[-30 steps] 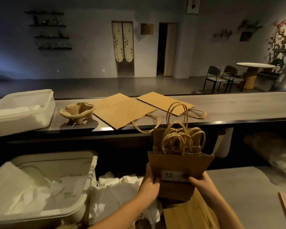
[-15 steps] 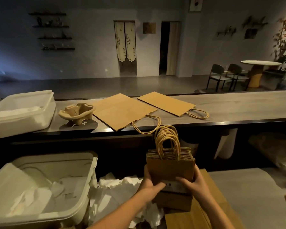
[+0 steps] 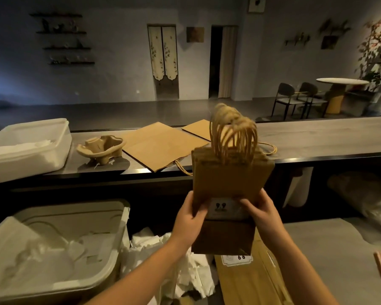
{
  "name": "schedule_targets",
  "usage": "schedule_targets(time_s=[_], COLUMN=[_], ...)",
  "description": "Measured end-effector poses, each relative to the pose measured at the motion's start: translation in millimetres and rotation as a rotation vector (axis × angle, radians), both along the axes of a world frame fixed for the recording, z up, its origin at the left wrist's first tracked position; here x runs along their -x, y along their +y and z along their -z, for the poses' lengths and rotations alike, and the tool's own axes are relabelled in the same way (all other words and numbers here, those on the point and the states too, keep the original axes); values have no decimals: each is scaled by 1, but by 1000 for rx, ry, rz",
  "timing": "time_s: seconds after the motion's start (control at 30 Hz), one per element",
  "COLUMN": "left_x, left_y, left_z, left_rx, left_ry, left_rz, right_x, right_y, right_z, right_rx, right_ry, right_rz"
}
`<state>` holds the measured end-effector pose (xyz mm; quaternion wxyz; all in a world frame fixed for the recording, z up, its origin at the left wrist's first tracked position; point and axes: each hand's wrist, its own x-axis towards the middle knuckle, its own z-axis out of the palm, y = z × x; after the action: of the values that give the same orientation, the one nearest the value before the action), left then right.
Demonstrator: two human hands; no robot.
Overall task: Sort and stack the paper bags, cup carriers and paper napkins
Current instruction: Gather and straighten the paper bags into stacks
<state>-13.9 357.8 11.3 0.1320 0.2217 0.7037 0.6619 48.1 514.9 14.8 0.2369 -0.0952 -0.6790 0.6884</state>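
Behind a dimly lit counter [image 3: 317, 137], a person holds a bundle of paper bags [image 3: 229, 179] upright in both hands, raised clear of the lower worktop [image 3: 330, 249]. The left hand [image 3: 188, 219] clamps the bundle's left edge, thumb pressed on the front face. The right hand [image 3: 263, 213] clamps the right edge, its thumb reaching onto a white label [image 3: 223, 208] stuck to the front bag. The fingers behind the bundle are hidden. The twine handles [image 3: 233, 133] stand up in a blurred bunch, so the number of bags cannot be counted.

Two flat bags lie side by side on the counter beyond. The larger bag [image 3: 161, 146] has its handle hanging over the near edge, and the smaller bag [image 3: 198, 129] is partly hidden behind the handles. Left of them sits a moulded cup carrier [image 3: 101, 147], and further left a white tub [image 3: 26, 148] holding white sheets.

At lower left, a large white bin [image 3: 119, 219] holds crumpled paper napkins [image 3: 42, 256], with a loose heap [image 3: 163, 260] of more just beside it. Another brown bag [image 3: 246, 280] lies flat on the lower worktop under the held bundle.
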Motion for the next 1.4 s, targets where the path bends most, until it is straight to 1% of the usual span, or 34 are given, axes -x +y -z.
schedule_targets(time_s=[0.1,0.17,0.23,0.33,0.47,0.53,0.6,0.67,0.7,0.73,0.8,0.83,0.9,0.97,1.07,1.17,1.23,1.4], left_x=[4,3,2,-5,-5,-2,5,9,12,13,15,15,14,14,13,14,16,17], left_y=[-8,-15,-23,-30,-37,-43,-51,-59,-62,-65,-68,-70,-71,-73,-76,-80,-82,-81], left_z=[-14,-22,-26,-28,-31,-35,-37,-38,-38,-37,-35,-33,-31,-27,-23,-20,-19,-20], left_rx=[-53,-91,-126,-177,-222,-249,-287,-324,-333,-335,-336,-341,-342,-336,-323,-308,-299,-300], left_ry=[101,144,119,31,42,25,-4,-8,-7,-5,-11,-20,-45,-55,-52,-49,-56,-81], left_rz=[-59,-93,-89,-98,-161,-193,-241,-280,-299,-315,-344,-355,-367,-370,-378,-382,-392,-405], right_x=[5,6,7,8,6,8,12,11,7,2,-9,-15,-22,-24,-23,-22,-18,-8], right_y=[-10,-16,-23,-32,-34,-26,-7,19,31,39,45,42,37,32,29,32,36,41], right_z=[-25,-37,-44,-49,-50,-38,-2,51,78,102,136,143,149,150,152,150,151,144], right_rx=[9,21,24,0,-46,-113,-243,-429,-481,-501,-552,-611,-737,-770,-765,-732,-676,-217], right_ry=[9,23,34,31,4,-42,-205,-527,-686,-803,-940,-993,-1056,-1092,-1105,-1079,-1050,-942], right_rz=[-86,-107,-123,-161,-224,-198,-78,73,103,107,95,83,82,116,147,165,161,149])
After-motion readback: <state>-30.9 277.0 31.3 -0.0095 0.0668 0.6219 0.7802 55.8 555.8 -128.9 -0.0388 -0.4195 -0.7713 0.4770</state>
